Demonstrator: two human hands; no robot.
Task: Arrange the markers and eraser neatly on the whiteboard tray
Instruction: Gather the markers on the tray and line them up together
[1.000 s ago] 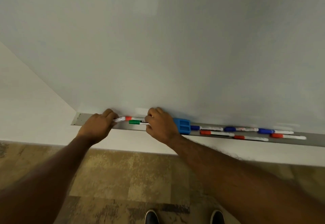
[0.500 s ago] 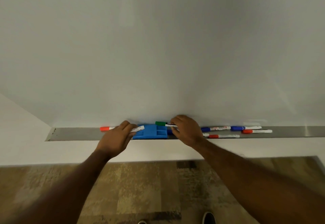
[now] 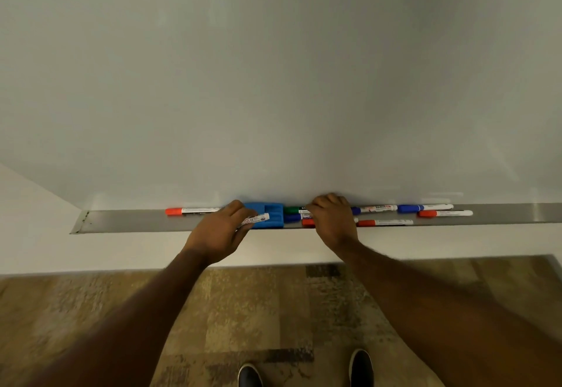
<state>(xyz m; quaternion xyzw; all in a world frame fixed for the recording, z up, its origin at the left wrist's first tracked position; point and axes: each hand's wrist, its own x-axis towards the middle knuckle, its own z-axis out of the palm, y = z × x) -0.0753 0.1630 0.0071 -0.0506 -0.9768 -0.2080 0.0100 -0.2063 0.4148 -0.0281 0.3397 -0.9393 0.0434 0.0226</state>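
Head view: your left hand point(image 3: 220, 234) is closed around a white-barrelled marker point(image 3: 257, 219), whose free end sticks out to the right over the front of the blue eraser point(image 3: 267, 214); cap colour hidden in the fist. Your right hand point(image 3: 331, 219) is curled down onto the tray point(image 3: 127, 221) just right of the eraser, fingertips point(image 3: 311, 207) on the green marker point(image 3: 293, 210). Can't tell whether it's pinched or only touched.

Eraser sits on the tray between your hands, back edge against the whiteboard point(image 3: 273, 82). Green marker lies just right of it along the board. A blue marker end point(image 3: 292, 218) shows in front of the green one, a red cap point(image 3: 307, 222) at the front lip, both running under your right hand.

Left of your left hand: one red-capped marker point(image 3: 191, 211) at the back edge, cap pointing left. Beyond it the tray is bare up to its left end point(image 3: 79, 222), so that's your open room.

Right side is crowded: blue-capped marker point(image 3: 374, 209) and another blue one point(image 3: 424, 207) along the back, a red one point(image 3: 445, 213) just in front, another red one point(image 3: 384, 222) close to the front lip. Past those the tray runs bare to the frame's right edge.

Below the tray: wall strip, patterned floor point(image 3: 243, 310), your shoe tips point(image 3: 360, 367) at the bottom edge.
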